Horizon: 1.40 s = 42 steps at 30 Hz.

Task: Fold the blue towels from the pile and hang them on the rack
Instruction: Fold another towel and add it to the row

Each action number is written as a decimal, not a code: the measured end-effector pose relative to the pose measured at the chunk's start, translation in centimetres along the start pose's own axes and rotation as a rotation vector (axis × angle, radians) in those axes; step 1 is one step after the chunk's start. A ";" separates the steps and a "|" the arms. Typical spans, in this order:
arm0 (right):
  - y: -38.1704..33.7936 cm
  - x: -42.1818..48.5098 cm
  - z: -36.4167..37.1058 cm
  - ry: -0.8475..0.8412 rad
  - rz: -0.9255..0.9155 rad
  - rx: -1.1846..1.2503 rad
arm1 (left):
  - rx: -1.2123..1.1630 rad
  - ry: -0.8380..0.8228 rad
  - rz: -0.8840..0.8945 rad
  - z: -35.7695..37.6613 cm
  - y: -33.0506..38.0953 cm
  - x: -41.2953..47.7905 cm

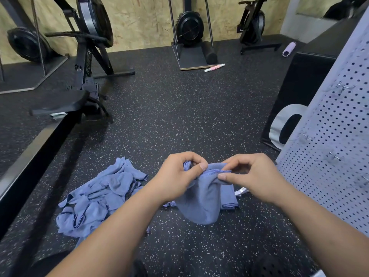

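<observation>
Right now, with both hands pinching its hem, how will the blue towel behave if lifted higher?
Probably floppy: the towel sags in a pouch below where the left hand and right hand pinch its hem. Likely light, since fingertip pinches alone carry it. It may brush the folded towels behind it.

Matt blue cloth: the towel (201,198) at 6 o'clock and the pile (99,196) at 8, on a speckled rubber floor (179,116); rough chipboard wall (139,17) at 12; matt perforated panel (329,156) at 3.

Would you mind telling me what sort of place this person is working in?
Most likely a gym: a fan-wheel machine stands by the wall, the floor is speckled rubber, and a foam roller lies on it.
</observation>
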State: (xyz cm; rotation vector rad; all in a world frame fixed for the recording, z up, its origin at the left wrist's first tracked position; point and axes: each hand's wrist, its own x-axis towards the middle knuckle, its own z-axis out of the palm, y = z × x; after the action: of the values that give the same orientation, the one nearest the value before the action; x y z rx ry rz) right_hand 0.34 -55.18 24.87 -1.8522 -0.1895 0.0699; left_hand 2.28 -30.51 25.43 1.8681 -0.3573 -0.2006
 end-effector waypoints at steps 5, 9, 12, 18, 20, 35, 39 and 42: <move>-0.1 -0.1 -0.1 0.073 -0.049 -0.083 | 0.069 -0.033 0.029 0.1 0.1 -0.2; 0.0 0.2 -0.9 0.155 -0.054 -0.181 | 0.264 0.184 0.030 -0.3 -1.0 0.5; 0.7 0.8 -2.7 0.305 0.007 -0.315 | 0.260 0.461 -0.093 -1.6 -1.2 1.0; 0.1 0.6 -6.0 0.264 0.103 -0.004 | 0.089 0.562 -0.078 -4.3 -0.8 1.0; -0.2 0.4 -6.4 0.238 0.086 0.022 | 0.068 0.494 -0.042 -4.5 -0.7 0.7; -0.6 -0.1 -6.1 0.252 0.075 0.069 | 0.039 0.551 -0.184 -5.7 -2.2 1.0; -0.9 0.2 -5.0 0.511 -0.018 0.005 | -0.102 0.587 -0.115 -5.5 -1.4 1.0; -0.6 0.4 -4.8 0.548 -0.052 -0.037 | 0.085 0.697 -0.010 -4.8 -1.1 1.1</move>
State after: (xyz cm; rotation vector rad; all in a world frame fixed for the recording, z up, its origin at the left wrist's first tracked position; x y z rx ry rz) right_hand 1.37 -59.49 26.86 -1.8326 0.1442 -0.4756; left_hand 4.95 -26.24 25.97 1.8939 0.1274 0.4607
